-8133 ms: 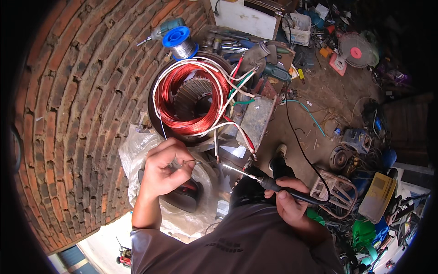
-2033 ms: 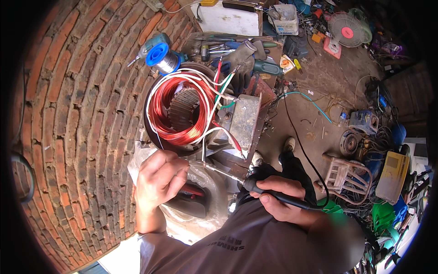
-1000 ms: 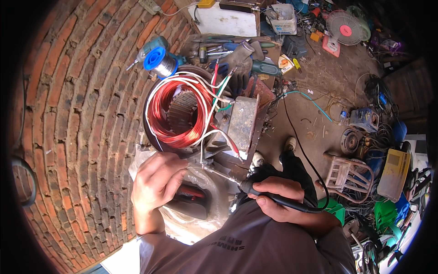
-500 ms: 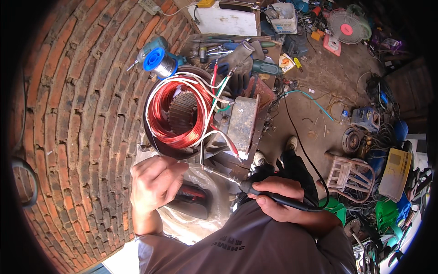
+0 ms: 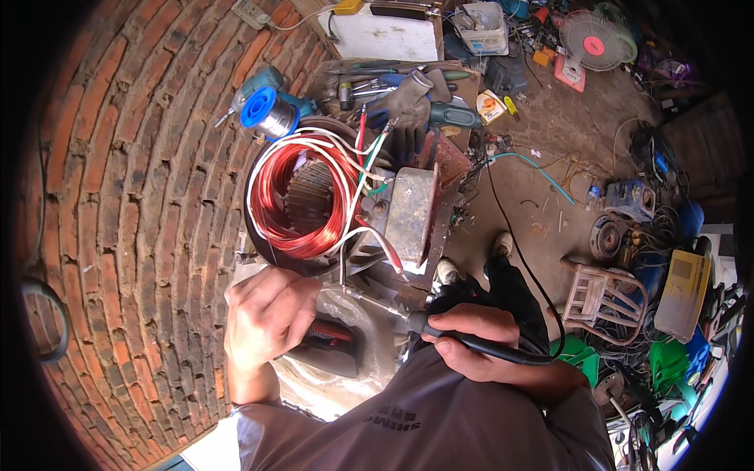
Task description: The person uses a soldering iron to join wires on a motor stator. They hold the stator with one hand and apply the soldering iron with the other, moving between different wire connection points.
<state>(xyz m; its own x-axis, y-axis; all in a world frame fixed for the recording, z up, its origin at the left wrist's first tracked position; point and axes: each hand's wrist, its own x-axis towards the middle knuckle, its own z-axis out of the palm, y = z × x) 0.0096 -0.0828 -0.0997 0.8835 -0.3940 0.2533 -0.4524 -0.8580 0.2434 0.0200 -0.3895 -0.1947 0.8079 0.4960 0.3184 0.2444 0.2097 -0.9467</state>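
Observation:
My right hand [image 5: 476, 323] grips a soldering iron [image 5: 378, 301] by its black handle. The iron's metal shaft points left, and its tip meets the end of a thin lead [image 5: 342, 268] hanging off the motor stator [image 5: 265, 206]. Red enamelled copper windings ring the stator's inside, with white-sleeved wires around the top. Just below the stator, my left hand [image 5: 269, 315] is closed with fingers pressed together; anything pinched in them is hidden. More leads with red, white and green sleeves [image 5: 363, 133] stick out on the right, beside a worn metal box [image 5: 412, 206].
Behind the stator lie a blue spool of solder wire [image 5: 276, 119], a power drill [image 5: 259, 85] and grey gloves [image 5: 408, 110]. A black-and-red object [image 5: 334, 349] rests on plastic sheeting below. The iron's cable [image 5: 518, 239] loops right. A brick wall [image 5: 141, 235] stands at left.
The stator and surroundings shift slightly left and down in the picture as the view moves. Both hands keep nearly the same place, and the iron's tip stays at the lead.

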